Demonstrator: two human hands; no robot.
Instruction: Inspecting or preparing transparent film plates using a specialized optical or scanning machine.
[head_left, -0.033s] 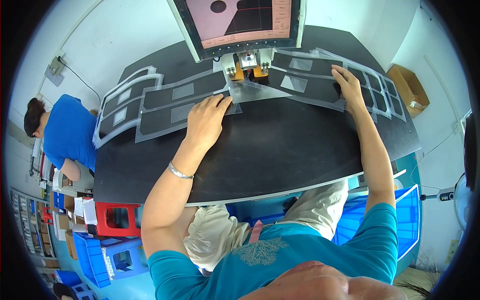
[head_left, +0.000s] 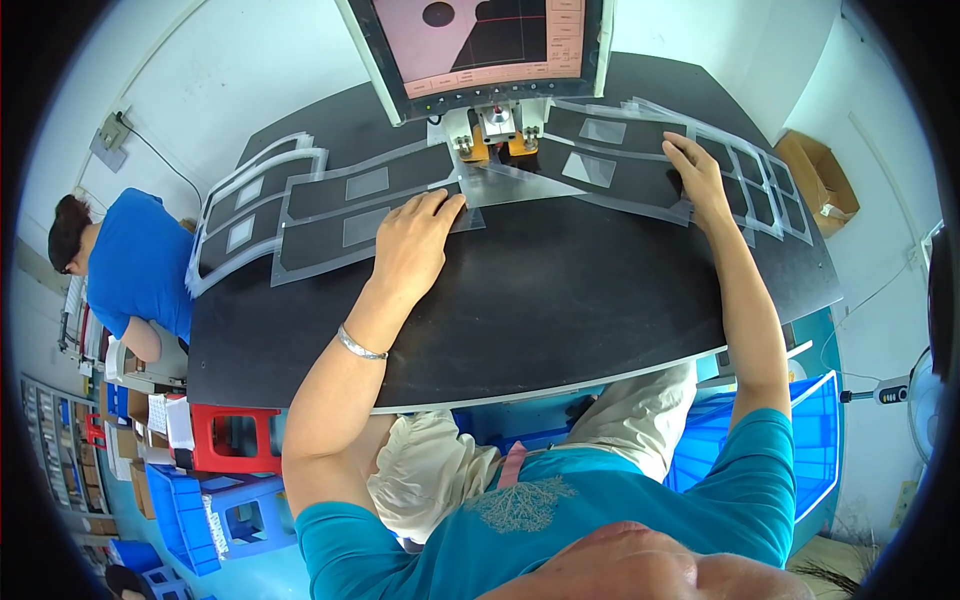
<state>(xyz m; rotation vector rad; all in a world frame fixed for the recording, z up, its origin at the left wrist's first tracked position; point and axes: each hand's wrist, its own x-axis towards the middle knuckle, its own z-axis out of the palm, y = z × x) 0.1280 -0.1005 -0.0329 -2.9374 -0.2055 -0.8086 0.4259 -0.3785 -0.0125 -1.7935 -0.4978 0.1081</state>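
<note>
My left hand (head_left: 412, 235) rests on the right end of a clear film sheet with black panels (head_left: 320, 236), its fingers stretched over the sheet's near edge. Further right, my right hand (head_left: 700, 178) lies with fingers out on a similar film sheet with black panels (head_left: 635, 170). Neither hand is wrapped round anything; what is under the palms is hidden. Between the two sheets a metal plate (head_left: 520, 187) sits beneath a small inspection head (head_left: 497, 122) with orange parts. Above it stands a monitor (head_left: 480, 55) showing a magnified dark shape and a round spot.
More film sheets (head_left: 240, 225) overlap at the left, and another stack (head_left: 765, 185) lies at the right. A cardboard box (head_left: 818, 175) stands beyond the black table (head_left: 560, 300). Left are a person in blue (head_left: 140, 260), a red stool (head_left: 235, 438) and blue crates (head_left: 180, 515).
</note>
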